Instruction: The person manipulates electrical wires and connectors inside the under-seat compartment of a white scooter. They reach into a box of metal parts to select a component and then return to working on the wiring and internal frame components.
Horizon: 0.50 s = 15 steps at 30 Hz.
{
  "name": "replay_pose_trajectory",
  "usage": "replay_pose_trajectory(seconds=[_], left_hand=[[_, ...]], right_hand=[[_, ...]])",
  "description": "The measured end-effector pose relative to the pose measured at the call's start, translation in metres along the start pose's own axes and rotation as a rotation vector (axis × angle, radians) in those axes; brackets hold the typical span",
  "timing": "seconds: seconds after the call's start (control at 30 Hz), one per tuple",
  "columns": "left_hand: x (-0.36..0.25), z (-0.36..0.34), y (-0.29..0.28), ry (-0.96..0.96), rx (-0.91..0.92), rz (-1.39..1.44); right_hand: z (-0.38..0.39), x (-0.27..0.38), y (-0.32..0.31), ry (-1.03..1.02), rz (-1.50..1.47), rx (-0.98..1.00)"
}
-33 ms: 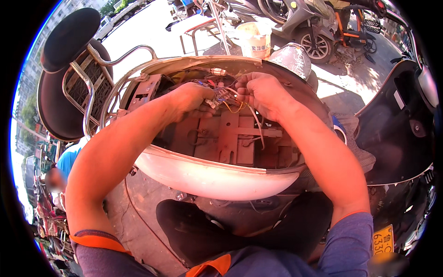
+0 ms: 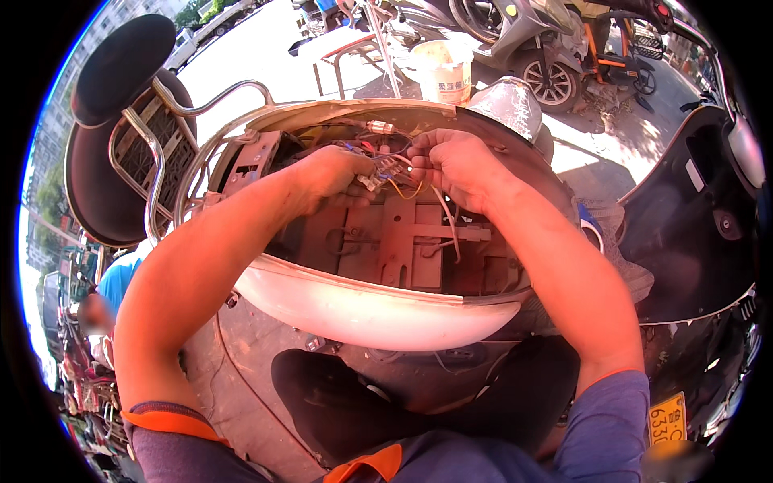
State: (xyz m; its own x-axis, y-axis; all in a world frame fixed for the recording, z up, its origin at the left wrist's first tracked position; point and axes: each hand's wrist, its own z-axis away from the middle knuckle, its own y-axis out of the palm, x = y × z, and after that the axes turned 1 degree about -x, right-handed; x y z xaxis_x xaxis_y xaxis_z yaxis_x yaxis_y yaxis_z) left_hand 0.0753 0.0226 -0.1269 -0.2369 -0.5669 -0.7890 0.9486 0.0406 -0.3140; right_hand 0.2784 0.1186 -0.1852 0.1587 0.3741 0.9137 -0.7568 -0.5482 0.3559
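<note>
An electric scooter's body [image 2: 366, 310] lies open before me, its white side panel toward me. My left hand [image 2: 332, 175] is closed on a bundle of wires [image 2: 392, 167] with a pale connector [image 2: 369, 183] at its fingertips. To the right, my right hand [image 2: 459, 167] pinches a thin wire from the same bundle; the exact spot between its fingers is hidden. A yellow wire [image 2: 409, 196] loops below the bundle, and a pale cable [image 2: 448, 216] hangs down. Beneath the hands, a rusty metal bracket [image 2: 397, 241] crosses the dusty compartment.
The tipped-up seat with backrest [image 2: 125, 72] and its chrome rails [image 2: 153, 173] stand at the left. Behind the body are a white bucket [image 2: 447, 76], a small table [image 2: 342, 48] and parked scooters [image 2: 551, 80]. A black front shield [image 2: 692, 217] rises at the right. Someone in blue [image 2: 121, 274] is far left.
</note>
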Motion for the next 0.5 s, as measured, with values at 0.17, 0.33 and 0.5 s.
replay_pose_trajectory(seconds=[0.17, 0.33, 0.5], left_hand=[[0.004, -0.002, -0.004, 0.01, 0.023, -0.036], [0.005, -0.004, -0.005, -0.002, 0.023, -0.093], [0.001, -0.005, -0.004, -0.042, 0.044, -0.143]], right_hand=[[0.012, 0.005, 0.013, 0.061, 0.137, 0.096], [0.004, -0.003, 0.006, 0.091, 0.32, 0.153], [0.002, -0.014, 0.008, 0.056, 0.35, 0.119]])
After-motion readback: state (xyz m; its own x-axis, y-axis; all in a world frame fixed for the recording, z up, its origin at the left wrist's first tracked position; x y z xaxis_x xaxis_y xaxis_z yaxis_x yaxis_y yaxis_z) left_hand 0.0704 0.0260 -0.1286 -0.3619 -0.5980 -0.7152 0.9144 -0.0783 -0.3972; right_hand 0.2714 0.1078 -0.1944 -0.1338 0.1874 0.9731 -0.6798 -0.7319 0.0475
